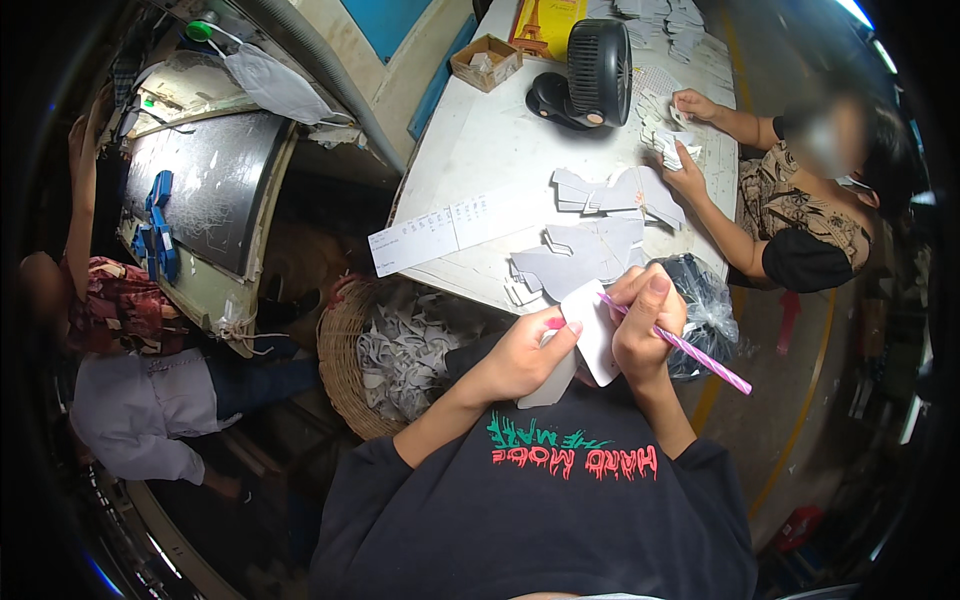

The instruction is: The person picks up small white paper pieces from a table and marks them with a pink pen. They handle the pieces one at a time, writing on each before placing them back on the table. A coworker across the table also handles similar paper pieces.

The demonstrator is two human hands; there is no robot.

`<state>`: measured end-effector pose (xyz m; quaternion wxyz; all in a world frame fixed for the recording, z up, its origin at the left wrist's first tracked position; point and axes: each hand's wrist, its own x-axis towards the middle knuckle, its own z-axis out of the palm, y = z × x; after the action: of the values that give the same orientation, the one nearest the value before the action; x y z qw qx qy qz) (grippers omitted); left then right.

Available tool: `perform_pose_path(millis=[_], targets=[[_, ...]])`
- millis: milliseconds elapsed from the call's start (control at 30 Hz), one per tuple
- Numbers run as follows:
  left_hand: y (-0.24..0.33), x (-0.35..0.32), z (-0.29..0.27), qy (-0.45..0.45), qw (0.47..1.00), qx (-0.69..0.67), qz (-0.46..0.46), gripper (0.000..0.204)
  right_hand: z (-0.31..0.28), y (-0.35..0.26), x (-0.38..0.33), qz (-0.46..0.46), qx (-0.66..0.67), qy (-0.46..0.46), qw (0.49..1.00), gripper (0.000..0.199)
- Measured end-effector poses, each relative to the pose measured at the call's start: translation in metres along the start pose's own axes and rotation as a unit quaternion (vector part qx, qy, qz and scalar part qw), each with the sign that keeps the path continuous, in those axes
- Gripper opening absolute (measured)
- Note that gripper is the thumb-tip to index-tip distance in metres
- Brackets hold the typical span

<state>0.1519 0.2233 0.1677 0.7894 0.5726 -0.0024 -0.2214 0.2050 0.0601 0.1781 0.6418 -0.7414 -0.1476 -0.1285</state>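
Note:
My left hand (535,355) is closed on white flat cut pieces, held up in front of my chest. One pale piece (590,330) with rounded corners stands upright between my hands, and a greyer one (547,390) hangs below my left fingers. My right hand (648,318) grips a pink-and-white striped pen (708,364), its thin end against the upright piece and its thick end pointing down to the right. Just beyond my hands, stacked grey-white cut shapes (575,262) lie at the table's near edge. Another tied stack (605,190) lies behind them.
The white table (450,165) bears a written paper strip (460,232), a black fan (598,75) and a small box (487,62). A wicker basket (338,360) of scraps stands left, a plastic bag (708,310) right. Co-workers are at both sides; the right one handles small pieces (682,150).

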Motion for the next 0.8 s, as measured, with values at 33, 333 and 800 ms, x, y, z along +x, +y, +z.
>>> perform_pose_path(millis=[33,333,800], targets=[[-0.0002,0.0002,-0.0001,0.008,1.000,0.015,-0.001,0.026,0.0004,0.0004,0.0003,0.025,0.010,0.002,1.000,0.048],[0.0024,0.0014,-0.0029,0.002,0.999,-0.010,-0.039,0.028,0.0002,-0.0005,0.0041,0.020,-0.009,-0.014,1.000,0.046],[-0.0025,-0.0040,-0.0048,0.012,0.999,0.030,0.012,0.028,0.0052,0.0021,0.0010,-0.001,-0.020,-0.025,0.999,0.046]])
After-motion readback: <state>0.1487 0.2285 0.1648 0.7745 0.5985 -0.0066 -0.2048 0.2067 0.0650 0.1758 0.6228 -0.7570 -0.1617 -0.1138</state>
